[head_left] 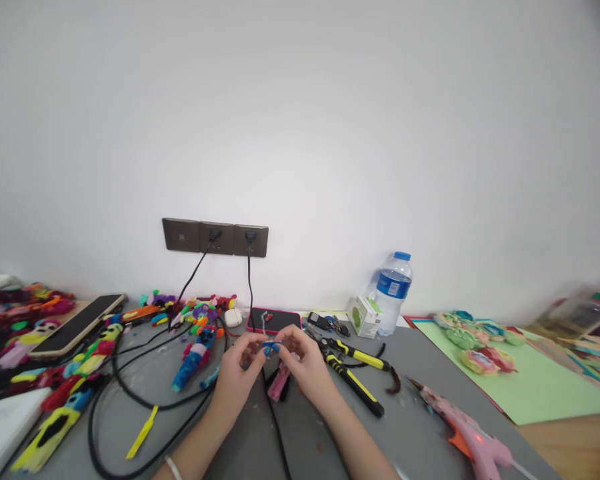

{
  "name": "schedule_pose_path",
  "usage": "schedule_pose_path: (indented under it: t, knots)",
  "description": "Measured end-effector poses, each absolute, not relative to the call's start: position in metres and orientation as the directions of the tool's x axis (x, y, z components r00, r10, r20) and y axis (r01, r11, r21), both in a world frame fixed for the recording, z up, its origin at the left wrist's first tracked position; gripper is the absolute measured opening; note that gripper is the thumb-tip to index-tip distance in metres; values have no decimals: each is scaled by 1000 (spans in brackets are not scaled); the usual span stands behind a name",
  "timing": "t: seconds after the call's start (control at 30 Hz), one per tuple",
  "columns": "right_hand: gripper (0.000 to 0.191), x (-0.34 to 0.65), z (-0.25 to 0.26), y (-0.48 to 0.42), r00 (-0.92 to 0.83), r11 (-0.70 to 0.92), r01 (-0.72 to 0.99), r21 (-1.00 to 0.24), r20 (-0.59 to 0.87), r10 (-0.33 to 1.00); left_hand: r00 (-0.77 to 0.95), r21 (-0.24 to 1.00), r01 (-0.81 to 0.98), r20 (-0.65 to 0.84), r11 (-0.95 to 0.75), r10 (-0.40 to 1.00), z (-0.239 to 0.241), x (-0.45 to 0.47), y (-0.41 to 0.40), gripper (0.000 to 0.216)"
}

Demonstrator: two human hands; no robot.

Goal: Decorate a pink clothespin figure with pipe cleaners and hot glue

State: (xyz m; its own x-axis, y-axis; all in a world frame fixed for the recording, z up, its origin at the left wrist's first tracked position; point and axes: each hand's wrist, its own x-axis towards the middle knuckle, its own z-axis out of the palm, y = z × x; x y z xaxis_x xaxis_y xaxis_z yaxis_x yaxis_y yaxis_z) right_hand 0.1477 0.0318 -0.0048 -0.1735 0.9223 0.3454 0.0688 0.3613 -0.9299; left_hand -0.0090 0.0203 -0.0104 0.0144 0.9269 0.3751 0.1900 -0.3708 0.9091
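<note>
My left hand (239,371) and my right hand (305,368) meet above the grey table, fingertips pinched on a small blue piece (271,347) that looks like bent pipe cleaner. The fingers partly cover it, so its full shape cannot be made out. Just below the fingers lies a pink object (279,383) with dark parts, partly hidden by my right hand. To the left of my left hand is a blue fuzzy pipe-cleaner figure (194,363). Pliers with yellow and black handles (355,385) rest to the right of my right hand.
Black cable (123,393) loops across the left side, with a yellow tag (143,433). A pink glue gun (467,430) lies at right, its light glowing. Behind stand a water bottle (392,293) and a small box (365,316). A phone (80,325) lies among fuzzy figures.
</note>
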Motion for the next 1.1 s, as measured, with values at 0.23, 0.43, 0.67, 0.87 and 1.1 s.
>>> schedule_pose_path:
  t: [0.23, 0.43, 0.67, 0.87, 1.1]
  knots:
    - [28, 147, -5, 32, -179, 348, 18, -937, 340, 923, 3, 898, 200, 400, -393, 916, -9, -9, 20, 19]
    - [28, 147, -4, 31, -230, 304, -11, -953, 298, 926, -12, 902, 182, 400, -392, 916, -8, -8, 20, 15]
    - [21, 148, -4, 31, -250, 325, 12, -945, 312, 916, 2, 889, 190, 424, -417, 906, -11, -8, 22, 14]
    - [16, 149, -2, 30, -263, 327, 42, -944, 305, 915, -10, 884, 222, 424, -412, 906, -13, -8, 21, 12]
    - [26, 146, -6, 32, -223, 330, 14, -944, 318, 921, -15, 900, 193, 401, -390, 916, -12, -8, 21, 16]
